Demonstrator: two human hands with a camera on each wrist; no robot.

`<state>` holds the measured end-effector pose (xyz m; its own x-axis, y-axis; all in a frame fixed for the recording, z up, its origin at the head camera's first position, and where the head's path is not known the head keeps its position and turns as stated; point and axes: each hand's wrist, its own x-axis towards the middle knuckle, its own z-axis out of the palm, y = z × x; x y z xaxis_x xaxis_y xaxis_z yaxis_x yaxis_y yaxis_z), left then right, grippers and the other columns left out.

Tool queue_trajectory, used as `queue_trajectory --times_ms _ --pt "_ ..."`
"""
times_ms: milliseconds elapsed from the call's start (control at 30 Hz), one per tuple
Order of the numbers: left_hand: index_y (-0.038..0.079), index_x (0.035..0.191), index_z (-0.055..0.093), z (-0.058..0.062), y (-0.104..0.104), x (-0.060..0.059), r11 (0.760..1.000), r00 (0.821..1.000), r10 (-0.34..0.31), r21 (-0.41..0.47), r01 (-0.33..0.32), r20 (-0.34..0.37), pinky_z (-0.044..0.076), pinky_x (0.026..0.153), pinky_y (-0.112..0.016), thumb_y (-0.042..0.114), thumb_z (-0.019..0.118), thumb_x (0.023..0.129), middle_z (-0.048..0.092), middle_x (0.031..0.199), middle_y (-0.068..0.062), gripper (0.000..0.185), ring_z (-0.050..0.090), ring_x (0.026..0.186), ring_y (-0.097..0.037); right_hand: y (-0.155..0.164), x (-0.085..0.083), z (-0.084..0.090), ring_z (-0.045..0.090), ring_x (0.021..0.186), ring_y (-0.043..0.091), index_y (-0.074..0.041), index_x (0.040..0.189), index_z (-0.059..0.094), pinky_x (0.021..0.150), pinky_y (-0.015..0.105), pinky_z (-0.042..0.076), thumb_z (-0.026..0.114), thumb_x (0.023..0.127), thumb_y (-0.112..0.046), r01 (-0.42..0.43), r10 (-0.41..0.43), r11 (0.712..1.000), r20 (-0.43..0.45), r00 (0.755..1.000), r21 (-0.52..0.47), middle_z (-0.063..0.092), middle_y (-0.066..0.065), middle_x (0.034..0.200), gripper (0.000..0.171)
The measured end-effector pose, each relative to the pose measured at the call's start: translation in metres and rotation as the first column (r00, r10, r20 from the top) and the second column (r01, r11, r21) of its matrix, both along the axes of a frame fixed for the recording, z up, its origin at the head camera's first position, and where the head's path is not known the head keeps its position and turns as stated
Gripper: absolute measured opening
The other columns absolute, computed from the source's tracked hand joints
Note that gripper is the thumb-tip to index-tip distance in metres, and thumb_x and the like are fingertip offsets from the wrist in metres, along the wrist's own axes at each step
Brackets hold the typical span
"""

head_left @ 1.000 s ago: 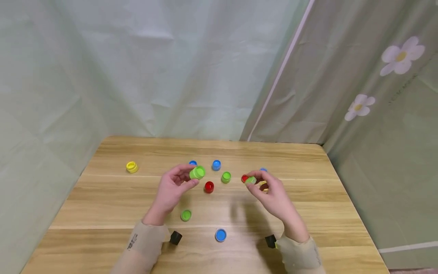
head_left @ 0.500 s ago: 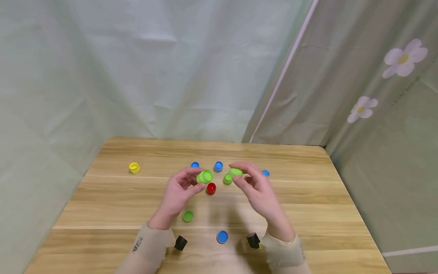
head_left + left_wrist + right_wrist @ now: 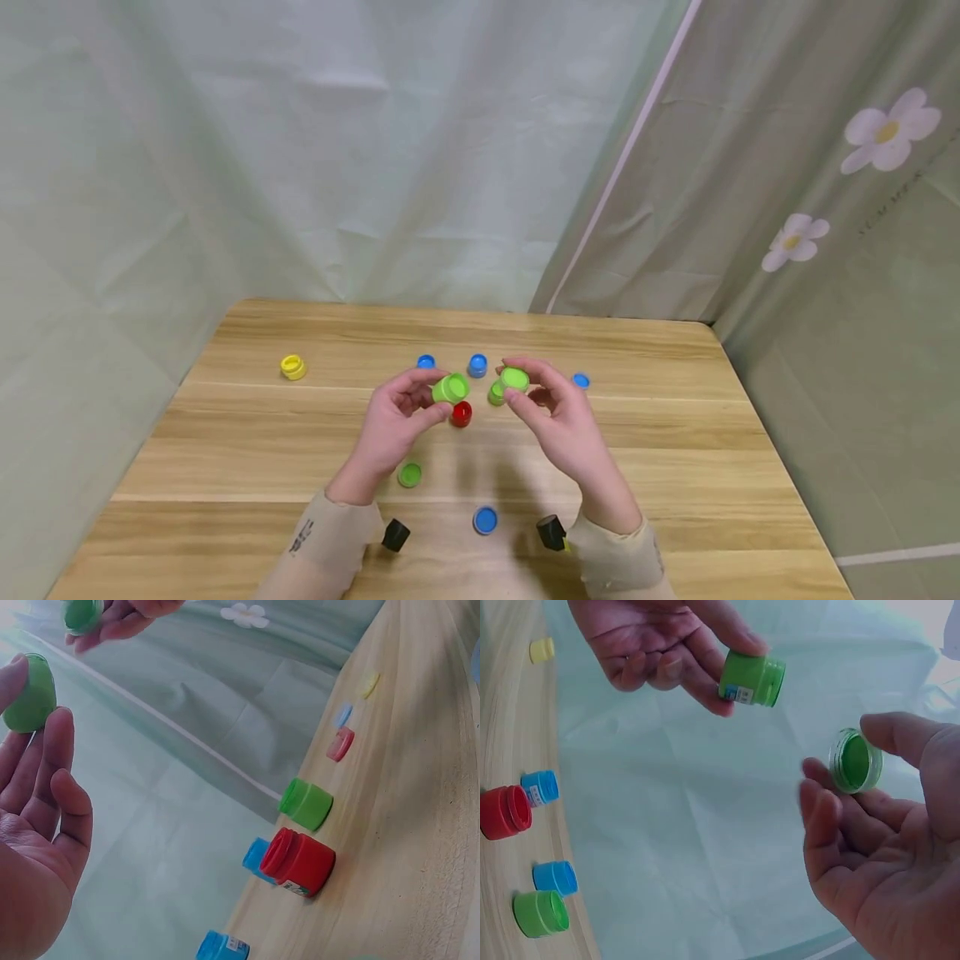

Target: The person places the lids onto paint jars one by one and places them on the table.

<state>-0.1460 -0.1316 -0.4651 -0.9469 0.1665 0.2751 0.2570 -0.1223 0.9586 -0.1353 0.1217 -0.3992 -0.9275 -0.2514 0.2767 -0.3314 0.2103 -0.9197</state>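
Above the middle of the wooden table (image 3: 225, 433), my left hand (image 3: 433, 393) pinches a small green jar (image 3: 451, 388) on its side, mouth toward the right. My right hand (image 3: 507, 383) pinches a green lid (image 3: 514, 379) between thumb and fingers, a short gap right of the jar. In the right wrist view the green jar (image 3: 751, 678) and the green lid (image 3: 855, 760) are apart, the lid's hollow side showing. The left wrist view shows the green jar (image 3: 30, 694) at my fingertips.
On the table lie a red jar (image 3: 461, 413), a green jar (image 3: 495, 393), blue pieces (image 3: 426, 362) (image 3: 477, 364) (image 3: 581, 381), a yellow jar (image 3: 292, 367), a green lid (image 3: 409, 474) and a blue lid (image 3: 485, 520). Curtains hang close behind and on both sides.
My right hand has carried the green lid leftward from the table's right side to just beside the green jar. My left hand has shifted slightly right with the jar.
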Motion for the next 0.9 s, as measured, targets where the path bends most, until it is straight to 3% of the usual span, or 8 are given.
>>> queue_trajectory --times_ms 167,267,533,900 --pt "-0.002 0.130 0.069 0.004 0.001 0.002 1.000 1.000 -0.003 -0.022 0.003 0.005 0.056 0.075 -0.027 0.003 0.082 0.094 0.077 0.100 -0.001 0.039 0.065 0.083 -0.018 -0.001 0.000 0.000 0.070 0.115 0.024 -0.011 0.138 0.062 0.099 0.036 0.057 0.061 0.111 -0.017 -0.086 0.091 0.995 0.086 0.992 -0.054 0.069 0.001 0.140 0.028" --pt "0.001 0.129 0.071 0.005 0.003 0.002 0.998 1.000 0.005 -0.059 -0.004 0.008 0.052 0.070 -0.026 0.005 0.083 0.094 0.076 0.094 -0.003 0.037 0.063 0.080 -0.020 -0.004 0.001 -0.001 0.069 0.120 0.024 -0.007 0.134 0.060 0.101 0.038 0.057 0.061 0.111 -0.016 -0.121 0.126 0.991 0.091 0.988 -0.058 0.069 0.003 0.141 0.024" --pt "0.005 0.126 0.073 0.005 0.009 0.004 0.994 1.000 -0.003 -0.111 0.002 -0.011 0.050 0.069 -0.028 0.004 0.083 0.093 0.074 0.086 -0.003 0.035 0.063 0.077 -0.021 -0.006 0.001 -0.004 0.060 0.106 0.022 -0.015 0.129 0.072 0.078 0.030 0.054 0.081 0.097 -0.013 -0.021 0.030 0.995 -0.087 0.996 0.102 0.065 -0.001 0.118 0.033" --pt "0.004 0.125 0.074 0.004 0.009 0.005 0.994 0.998 -0.001 -0.110 -0.005 -0.055 0.051 0.067 -0.027 0.003 0.084 0.092 0.067 0.081 -0.003 0.034 0.061 0.074 -0.018 -0.010 0.003 -0.005 0.061 0.103 0.019 -0.015 0.137 0.071 0.078 0.032 0.056 0.080 0.098 -0.009 -0.044 0.089 0.977 -0.212 0.973 0.207 0.070 -0.004 0.130 0.040"
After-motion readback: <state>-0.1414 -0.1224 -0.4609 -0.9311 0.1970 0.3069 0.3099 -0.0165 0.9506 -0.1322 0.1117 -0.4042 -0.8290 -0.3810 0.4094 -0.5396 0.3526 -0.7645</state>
